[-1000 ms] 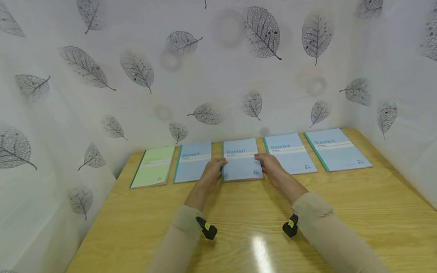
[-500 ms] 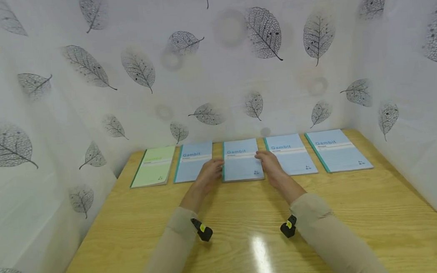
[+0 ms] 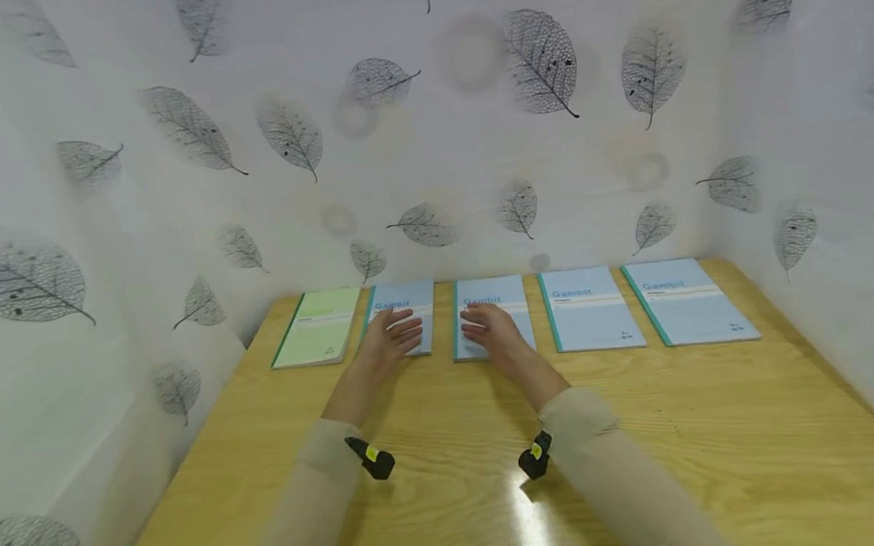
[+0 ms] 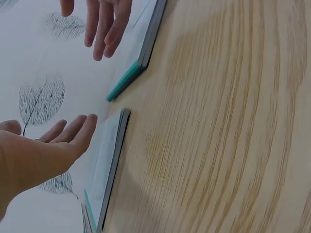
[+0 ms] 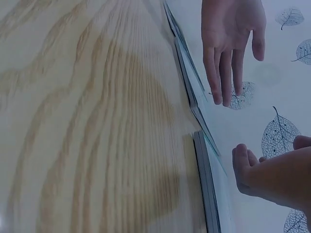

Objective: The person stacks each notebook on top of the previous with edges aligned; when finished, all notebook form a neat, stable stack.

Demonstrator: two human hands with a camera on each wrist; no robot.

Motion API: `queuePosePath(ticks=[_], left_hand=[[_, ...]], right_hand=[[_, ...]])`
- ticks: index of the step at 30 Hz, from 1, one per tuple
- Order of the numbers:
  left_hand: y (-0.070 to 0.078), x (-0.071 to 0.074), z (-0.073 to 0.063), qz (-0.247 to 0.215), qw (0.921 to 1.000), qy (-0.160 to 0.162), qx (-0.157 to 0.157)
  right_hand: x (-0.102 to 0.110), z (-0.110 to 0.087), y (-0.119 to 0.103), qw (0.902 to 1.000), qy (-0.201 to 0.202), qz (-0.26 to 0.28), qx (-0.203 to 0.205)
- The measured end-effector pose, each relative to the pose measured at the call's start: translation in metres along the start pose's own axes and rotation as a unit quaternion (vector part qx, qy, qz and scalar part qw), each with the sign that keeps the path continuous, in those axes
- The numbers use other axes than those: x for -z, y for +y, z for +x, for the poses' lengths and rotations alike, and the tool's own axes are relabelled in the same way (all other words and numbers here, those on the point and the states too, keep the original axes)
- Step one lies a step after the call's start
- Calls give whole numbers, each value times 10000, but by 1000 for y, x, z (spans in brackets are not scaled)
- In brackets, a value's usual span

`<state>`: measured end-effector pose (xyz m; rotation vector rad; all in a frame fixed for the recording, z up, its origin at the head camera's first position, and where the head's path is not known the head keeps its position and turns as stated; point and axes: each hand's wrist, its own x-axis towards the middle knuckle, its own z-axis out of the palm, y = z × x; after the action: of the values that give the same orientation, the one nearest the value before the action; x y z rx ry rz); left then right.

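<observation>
My left hand (image 3: 387, 343) hovers over the second notebook from the left, a blue one (image 3: 422, 303) marked "Gambit", with its fingers loosely extended and holding nothing. Over the blue middle notebook (image 3: 509, 289) is my right hand (image 3: 495, 332), also holding nothing, its fingers pointing toward the left hand. The palms face each other across the gap between these two notebooks. In the left wrist view the left hand (image 4: 48, 150) stands apart from the notebook (image 4: 109, 170) below it. The right wrist view shows the right hand (image 5: 272, 177) raised beside a thick notebook edge (image 5: 209, 184).
A green notebook (image 3: 319, 330) lies at the left end of the row. Two more blue notebooks, one (image 3: 593, 309) beside the middle one and another (image 3: 694, 307) at the right end, complete the row. A leaf-patterned curtain (image 3: 436, 139) backs the wooden table (image 3: 450, 489).
Both hands have come away from the middle notebook's sides and moved left. The left hand has turned its palm inward. The camera view has shifted slightly; the notebooks keep their row.
</observation>
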<state>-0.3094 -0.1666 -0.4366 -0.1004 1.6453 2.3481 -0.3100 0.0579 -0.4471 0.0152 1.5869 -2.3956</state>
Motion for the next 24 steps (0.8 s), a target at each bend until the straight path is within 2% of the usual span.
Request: queuePosePath(ticks=[2, 3, 8, 11, 15, 19, 24], left_hand=[[3, 11, -1, -200, 9997, 30, -122], [4, 17, -2, -143, 9997, 88, -185], [14, 37, -4, 755, 9950, 556, -355], [19, 47, -2, 826, 9925, 866, -247], [23, 61, 2, 597, 9912, 1177, -14], [23, 70, 4, 639, 9897, 1279, 117], [23, 70, 5, 626, 9893, 1308, 130]], right_hand=[[-8, 2, 5, 9998, -176, -56, -102], [-12, 3, 7, 9996, -227, -52, -164], [-24, 8, 14, 9984, -405, -65, -393], [-27, 11, 17, 9981, -403, 38, -454], [-30, 15, 22, 9976, -392, 82, -573], [-34, 19, 25, 9960, -431, 189, -763], [-41, 19, 27, 9920, -618, 533, -961]])
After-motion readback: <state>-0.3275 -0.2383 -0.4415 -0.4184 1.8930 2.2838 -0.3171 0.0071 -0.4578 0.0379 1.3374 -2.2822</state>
